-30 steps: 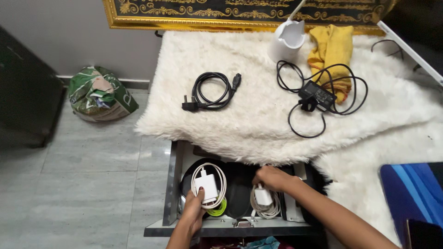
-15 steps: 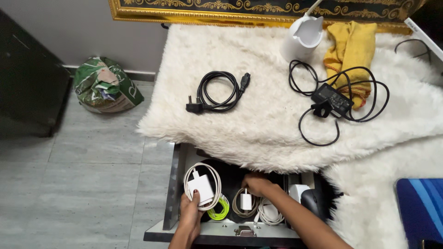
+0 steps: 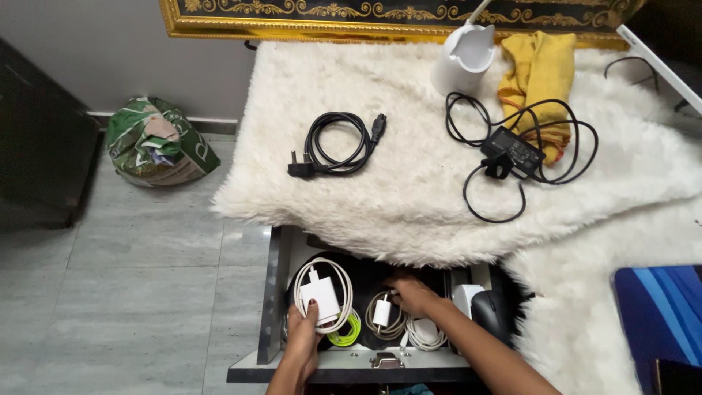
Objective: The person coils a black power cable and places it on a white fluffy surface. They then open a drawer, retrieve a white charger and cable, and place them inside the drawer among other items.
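Observation:
An open grey drawer (image 3: pixel 272 292) shows below the edge of a white fluffy rug (image 3: pixel 409 197). My left hand (image 3: pixel 301 333) holds a white charger with a coiled white cable (image 3: pixel 322 294) at the drawer's left side, above a small yellow-green cable (image 3: pixel 344 336). My right hand (image 3: pixel 411 292) rests in the middle of the drawer, fingertips touching a second white plug with a coiled cable (image 3: pixel 382 316). Another white coil (image 3: pixel 425 335) lies just in front of it.
On the rug lie a coiled black power cord (image 3: pixel 335 145), a black adapter with loose cable (image 3: pixel 512 152), a yellow cloth (image 3: pixel 537 73) and a white kettle (image 3: pixel 461 58). A black mouse (image 3: pixel 491 313) sits in the drawer's right side. A green bag (image 3: pixel 155 143) lies on the floor tiles.
My right hand drew back from the small white plug and coil, leaving them flat in the drawer, and now touches them with the fingertips. My left hand kept its charger nearly still.

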